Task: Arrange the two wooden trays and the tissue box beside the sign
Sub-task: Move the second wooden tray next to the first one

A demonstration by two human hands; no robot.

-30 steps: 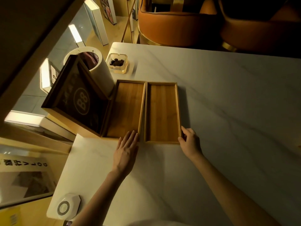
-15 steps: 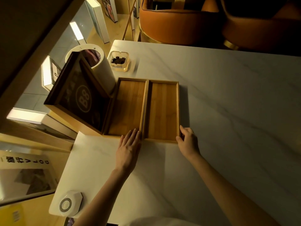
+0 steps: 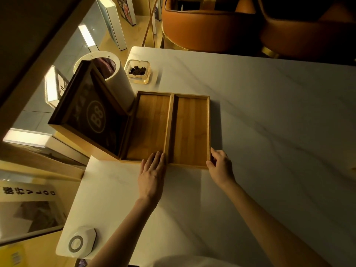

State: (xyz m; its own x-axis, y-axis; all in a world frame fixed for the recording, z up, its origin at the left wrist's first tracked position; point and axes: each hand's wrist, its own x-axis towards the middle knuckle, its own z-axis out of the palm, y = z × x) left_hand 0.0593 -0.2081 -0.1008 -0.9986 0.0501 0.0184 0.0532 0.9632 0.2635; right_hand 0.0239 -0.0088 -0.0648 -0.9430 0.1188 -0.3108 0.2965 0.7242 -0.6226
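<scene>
Two wooden trays side by side at frame centre on a pale marbled table, long edges touching. Left tray tucked against the lower edge of a dark framed sign marked "88", tilted, at centre left. Right tray just beside it, both empty. Left hand laid flat, palm down, fingers stretched out and unclenched, tips resting on the near rim of the left tray by the seam between the trays. Right hand at the near right corner of the right tray, fingers curled along its outer side, thumb on the near edge, gripping that corner lightly. Behind the sign, upper left of the trays, a white cylindrical bin with something dark inside. Next to it, a clear square ashtray holding dark bits. At lower left, near the table corner, a white octagonal disc with a grey ring. Orange upholstered chairs across the top of the frame. Tissue box not recognisable anywhere in view.
</scene>
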